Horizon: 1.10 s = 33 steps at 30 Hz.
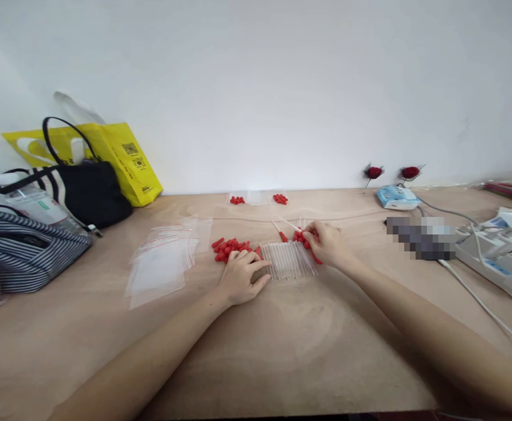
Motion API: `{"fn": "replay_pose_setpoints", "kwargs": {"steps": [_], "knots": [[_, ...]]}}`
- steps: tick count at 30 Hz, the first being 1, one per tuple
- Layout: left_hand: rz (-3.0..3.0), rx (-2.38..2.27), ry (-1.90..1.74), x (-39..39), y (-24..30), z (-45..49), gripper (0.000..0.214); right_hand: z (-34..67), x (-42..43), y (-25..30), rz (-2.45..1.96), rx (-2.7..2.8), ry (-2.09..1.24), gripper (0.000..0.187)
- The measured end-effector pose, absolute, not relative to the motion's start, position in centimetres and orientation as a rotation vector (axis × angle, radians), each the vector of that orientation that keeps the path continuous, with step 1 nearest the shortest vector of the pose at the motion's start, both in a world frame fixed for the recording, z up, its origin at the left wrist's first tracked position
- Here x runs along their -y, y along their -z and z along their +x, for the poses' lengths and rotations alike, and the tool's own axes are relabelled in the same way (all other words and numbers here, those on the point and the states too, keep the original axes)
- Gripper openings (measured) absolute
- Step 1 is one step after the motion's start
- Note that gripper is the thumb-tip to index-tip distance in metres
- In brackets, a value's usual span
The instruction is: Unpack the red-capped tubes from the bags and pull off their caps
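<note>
My left hand (244, 277) rests palm down with its fingers apart, at the left end of a row of clear glass tubes (290, 261). Its fingertips reach the nearest tubes, and a heap of red rubber bulbs (232, 248) lies just beyond the knuckles. At the row's far right, my right hand (325, 243) is pinched on a dropper (290, 224), a thin pale tube pointing up and left. Its bulb end is partly hidden by the fingers. More red bulbs and finished-looking droppers lie under and beside this hand, among them a dropper with a red bulb (283, 236).
Clear zip bags (163, 263) are fanned out to the left. Small bags with red pieces (237, 200) lie by the wall. Bags, including a yellow one (124, 158), stand far left. A power strip (497, 257), cables and a blue-white pack (397, 197) are on the right.
</note>
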<state>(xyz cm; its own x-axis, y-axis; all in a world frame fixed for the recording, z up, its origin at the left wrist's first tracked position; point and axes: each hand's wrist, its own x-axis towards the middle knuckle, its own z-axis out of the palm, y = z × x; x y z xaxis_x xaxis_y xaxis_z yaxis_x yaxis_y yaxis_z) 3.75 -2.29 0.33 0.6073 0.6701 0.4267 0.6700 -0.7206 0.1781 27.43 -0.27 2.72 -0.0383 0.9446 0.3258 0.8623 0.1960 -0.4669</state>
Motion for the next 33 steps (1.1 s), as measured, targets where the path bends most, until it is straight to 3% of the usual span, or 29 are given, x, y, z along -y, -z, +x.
{"fn": "replay_pose_setpoints", "kwargs": {"steps": [4,9,15,21,33], "knots": [[2.792,-1.221,-0.862,2.5,-0.5,3.4,0.020,28.3,3.6,0.1,-1.418,1.911,0.017,0.020],[2.837,-1.286,-1.263,3.3,-0.9,3.5,0.019,27.2,6.1,1.4,-1.221,2.032,0.251,0.021],[3.227,-0.922,-1.078,4.6,-0.7,4.2,0.018,24.5,7.3,1.2,-1.048,2.104,0.247,0.020],[3.259,-1.008,-0.920,4.9,-0.2,4.2,0.017,24.1,7.6,1.2,-1.040,2.143,0.291,0.016],[3.177,-0.988,-1.150,4.9,-0.3,4.0,0.019,24.9,7.6,1.3,-1.023,2.105,0.271,0.016]]}}
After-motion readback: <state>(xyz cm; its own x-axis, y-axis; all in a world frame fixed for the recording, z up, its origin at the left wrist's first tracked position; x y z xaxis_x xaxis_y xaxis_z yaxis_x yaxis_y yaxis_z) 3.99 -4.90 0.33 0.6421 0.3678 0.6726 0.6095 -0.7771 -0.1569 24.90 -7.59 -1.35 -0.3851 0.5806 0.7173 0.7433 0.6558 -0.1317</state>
